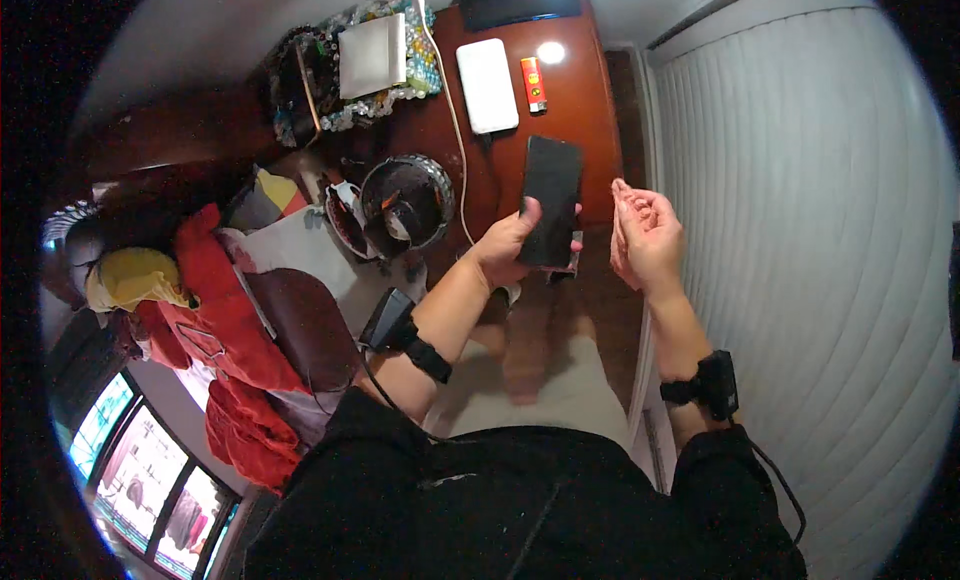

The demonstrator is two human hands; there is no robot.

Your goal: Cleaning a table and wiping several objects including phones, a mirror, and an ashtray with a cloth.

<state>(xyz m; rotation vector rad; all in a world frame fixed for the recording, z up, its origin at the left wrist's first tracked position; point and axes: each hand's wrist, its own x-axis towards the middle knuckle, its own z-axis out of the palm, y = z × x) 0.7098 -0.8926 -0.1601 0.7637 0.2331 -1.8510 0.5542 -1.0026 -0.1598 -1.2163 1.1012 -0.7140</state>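
Note:
My left hand (501,244) holds a dark-screened smartphone (553,197) upright over the front of a reddish-brown wooden table (577,156). The thumb lies along its left edge, and fingertips show at its right edge. To the right of the phone and apart from it, my right hand (656,238) grips a crumpled pink piece, seemingly a cloth (622,242). Beyond the phone lie a white power bank (487,84) and a red lighter (533,84). Below the phone, a brown shape (529,347) is too blurred to name.
A beaded box (424,62) with white tissue, a white cable (454,114) and a dark case (521,2) are at the back. Left stands a dark round bowl (431,182); beyond is a chair (300,317) with red clothing (232,332). A ribbed white door (787,205) borders the right.

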